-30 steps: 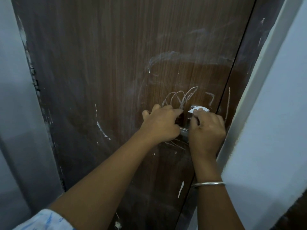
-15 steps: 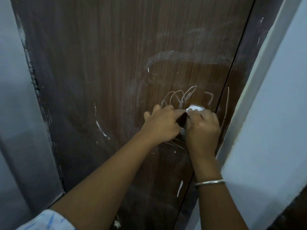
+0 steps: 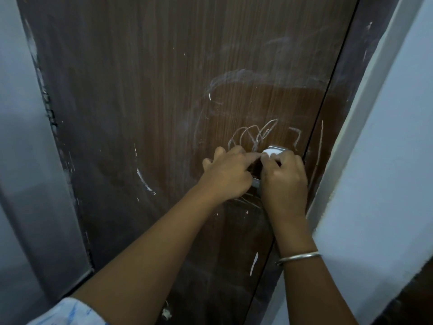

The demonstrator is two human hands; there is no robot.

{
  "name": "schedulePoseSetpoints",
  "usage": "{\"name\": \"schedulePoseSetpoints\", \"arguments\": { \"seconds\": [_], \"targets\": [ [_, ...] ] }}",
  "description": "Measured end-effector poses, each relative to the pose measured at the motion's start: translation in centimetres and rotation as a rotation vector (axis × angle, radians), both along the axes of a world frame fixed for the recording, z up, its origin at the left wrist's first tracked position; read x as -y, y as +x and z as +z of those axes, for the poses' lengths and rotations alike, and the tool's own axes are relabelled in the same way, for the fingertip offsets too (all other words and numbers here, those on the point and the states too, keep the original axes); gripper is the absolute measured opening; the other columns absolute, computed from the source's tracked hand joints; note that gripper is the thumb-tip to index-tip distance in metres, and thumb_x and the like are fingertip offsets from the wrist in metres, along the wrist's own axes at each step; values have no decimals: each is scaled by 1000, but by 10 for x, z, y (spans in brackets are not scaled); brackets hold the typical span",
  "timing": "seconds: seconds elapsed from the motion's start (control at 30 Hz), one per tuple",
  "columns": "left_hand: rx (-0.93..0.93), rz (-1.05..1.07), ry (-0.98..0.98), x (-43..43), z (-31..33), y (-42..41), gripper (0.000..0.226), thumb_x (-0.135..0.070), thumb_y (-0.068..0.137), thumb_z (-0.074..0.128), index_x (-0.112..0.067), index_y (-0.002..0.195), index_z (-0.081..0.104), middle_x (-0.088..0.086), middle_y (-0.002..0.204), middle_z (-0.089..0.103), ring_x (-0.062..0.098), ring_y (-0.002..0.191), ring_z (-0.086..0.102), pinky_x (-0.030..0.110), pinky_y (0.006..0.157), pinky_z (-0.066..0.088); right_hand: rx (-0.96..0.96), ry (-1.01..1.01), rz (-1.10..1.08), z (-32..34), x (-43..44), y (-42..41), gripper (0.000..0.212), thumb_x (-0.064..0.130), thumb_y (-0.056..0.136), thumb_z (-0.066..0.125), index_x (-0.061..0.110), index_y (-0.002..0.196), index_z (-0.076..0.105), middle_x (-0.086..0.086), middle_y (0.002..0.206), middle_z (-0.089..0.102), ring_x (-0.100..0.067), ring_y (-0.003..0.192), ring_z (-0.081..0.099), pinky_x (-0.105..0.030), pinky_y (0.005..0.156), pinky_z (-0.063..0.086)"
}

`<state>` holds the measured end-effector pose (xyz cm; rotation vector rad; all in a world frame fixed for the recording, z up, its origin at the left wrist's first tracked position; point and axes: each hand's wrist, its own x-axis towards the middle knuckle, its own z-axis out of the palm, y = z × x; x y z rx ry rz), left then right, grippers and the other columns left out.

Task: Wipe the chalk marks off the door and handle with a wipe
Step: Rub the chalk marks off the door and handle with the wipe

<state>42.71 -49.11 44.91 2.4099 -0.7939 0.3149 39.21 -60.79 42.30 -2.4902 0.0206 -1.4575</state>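
Observation:
A dark brown wooden door (image 3: 164, 90) fills the view, with looping white chalk scribbles (image 3: 255, 134) just above the handle and a smeared chalk arc higher up. The metal handle (image 3: 277, 148) is mostly hidden under both hands; a sliver of it shows between them. My right hand (image 3: 284, 181) is closed on a white wipe (image 3: 269, 152), pressed against the top of the handle plate. My left hand (image 3: 226, 175) curls around the handle's lever, its forefinger touching the wipe.
The dark door frame (image 3: 339, 113) and a pale blue wall (image 3: 386, 160) stand close on the right. A grey wall (image 3: 21, 160) borders the left. More chalk streaks (image 3: 145, 181) lie left of and below the hands. A metal bangle (image 3: 298, 257) is on my right wrist.
My right hand has shifted slightly left and up on the handle with the wipe; my left forefinger now reaches to the wipe. The door marks look unchanged.

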Motion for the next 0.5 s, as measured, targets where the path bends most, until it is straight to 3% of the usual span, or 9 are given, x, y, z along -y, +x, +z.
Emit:
{"name": "schedulePoseSetpoints", "arguments": {
  "seconds": [0.1, 0.17, 0.3, 0.4, 0.5],
  "targets": [
    [-9, -1, 2, 1, -3, -1, 62, -12, 83, 39, -42, 137, 34, -11, 113, 40, 13, 96, 22, 36, 79, 17, 66, 227, -68, -2, 10, 1, 17, 17, 91, 55, 5, 96, 66, 0, 87, 47, -4, 71, 41, -5, 60, 30],
    [-11, 10, 13, 0, -4, -2, 61, -12, 84, 39, -40, 138, 33, -8, 120, 42, 17, 102, 26, 36, 80, 18, 114, 224, -112, -2, 8, -4, 14, 11, 88, 61, 0, 91, 69, -8, 82, 54, -13, 70, 49, -6, 56, 29],
    [44, 41, -3, 1, -4, -4, 59, -14, 83, 39, -46, 131, 39, -11, 116, 42, 16, 98, 24, 37, 80, 19, 13, -36, -108, 3, 3, -6, 11, 3, 84, 62, -4, 87, 70, -20, 78, 58, -28, 64, 52, -23, 54, 36],
    [79, 53, -10, 3, -6, -4, 56, -16, 83, 40, -45, 131, 41, -11, 125, 42, 19, 109, 23, 49, 98, 19, 46, 62, -104, 7, 5, -10, 7, 1, 80, 66, -2, 84, 71, -20, 74, 59, -20, 58, 45, -18, 51, 30],
    [78, 53, -16, -1, -9, -2, 51, -21, 86, 41, -42, 133, 40, -11, 131, 40, 18, 118, 20, 59, 104, 12, 76, 185, -98, 6, 6, -15, 10, 0, 79, 65, -2, 86, 72, -23, 76, 62, -27, 58, 54, -19, 56, 32]
  ]
}}
